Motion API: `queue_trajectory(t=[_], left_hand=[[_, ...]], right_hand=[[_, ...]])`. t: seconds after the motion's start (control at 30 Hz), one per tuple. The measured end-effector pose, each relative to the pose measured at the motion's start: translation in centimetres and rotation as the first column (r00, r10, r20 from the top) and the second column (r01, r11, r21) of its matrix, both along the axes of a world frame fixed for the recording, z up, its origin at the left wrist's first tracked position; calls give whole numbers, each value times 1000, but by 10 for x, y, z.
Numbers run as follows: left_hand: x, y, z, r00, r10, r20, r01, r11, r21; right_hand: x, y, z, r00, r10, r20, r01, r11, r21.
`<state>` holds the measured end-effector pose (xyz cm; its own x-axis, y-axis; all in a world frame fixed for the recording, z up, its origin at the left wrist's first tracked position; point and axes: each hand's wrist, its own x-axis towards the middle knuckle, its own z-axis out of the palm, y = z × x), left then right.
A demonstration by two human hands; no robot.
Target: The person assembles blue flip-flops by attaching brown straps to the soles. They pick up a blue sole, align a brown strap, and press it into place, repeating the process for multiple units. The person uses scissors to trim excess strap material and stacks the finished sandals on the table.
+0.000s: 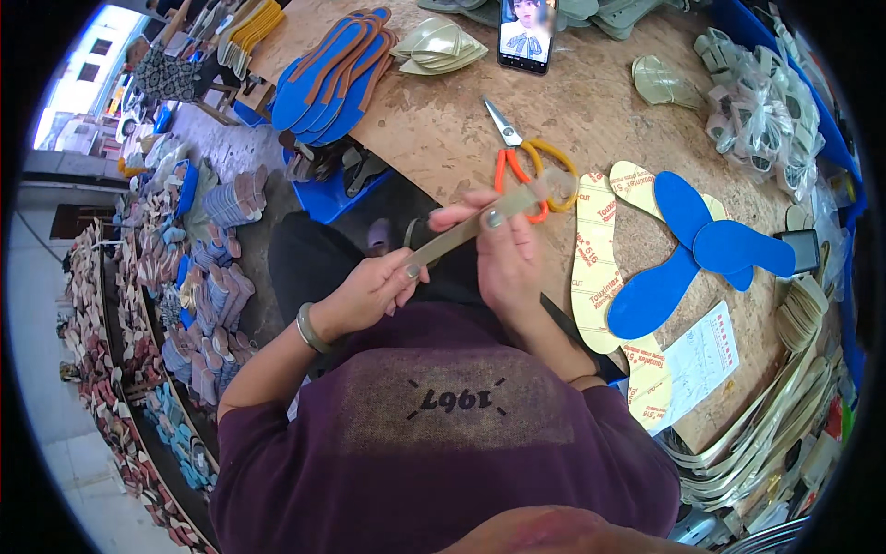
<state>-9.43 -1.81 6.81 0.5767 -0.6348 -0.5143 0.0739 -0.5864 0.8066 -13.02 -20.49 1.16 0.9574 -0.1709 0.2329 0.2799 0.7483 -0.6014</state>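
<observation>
Filling most of the right side, a brown wooden workbench (434, 120) with a worn, stained top. Along its far edge: stacked blue insoles with brown edging (334, 78), pale curved pieces (439, 48), a smartphone (526, 39) with a lit screen. Scissors (511, 145), orange and yellow handles, lie open near the front edge. To their right, cream printed insole boards (592, 268), plain blue insoles (651, 291) overlapping, a written paper sheet (709, 360), and a clear bag of pale parts (766, 115). Blue bin (334, 197) under the bench; racks of shoe parts (92, 323) along the left wall; another person (166, 74) at upper left.

Narrow olive strip (459, 236) is held up between both hands over the lap, slanting up to the right. Left hand (369, 288), bangle (310, 330) at wrist, pinches its lower end, thumb on top. Right hand (509, 263) grips nearer the upper end, thumb pressed on it, fingers behind; that end overlaps the scissor handles in view, contact unclear.
</observation>
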Motion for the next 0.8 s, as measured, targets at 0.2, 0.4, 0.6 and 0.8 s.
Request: queue_trajectory(t=[0.2, 0.4, 0.6, 0.8], left_hand=[[-5, -7, -6, 969, 34, -245, -142, 888, -437], [20, -23, -9, 993, 116, -10, -111, 922, -370], [52, -33, 1, 616, -72, 785, 271, 955, -125], [64, -33, -7, 609, -90, 788, 373, 909, -184]], right_hand=[[6, -5, 14, 931, 360, 54, -339, 911, -237], [6, -9, 12, 973, 230, -4, -218, 917, -333], [-6, -23, 4, 968, 175, -181, -201, 970, -135], [-3, -12, 19, 875, -84, -476, -81, 945, -316]])
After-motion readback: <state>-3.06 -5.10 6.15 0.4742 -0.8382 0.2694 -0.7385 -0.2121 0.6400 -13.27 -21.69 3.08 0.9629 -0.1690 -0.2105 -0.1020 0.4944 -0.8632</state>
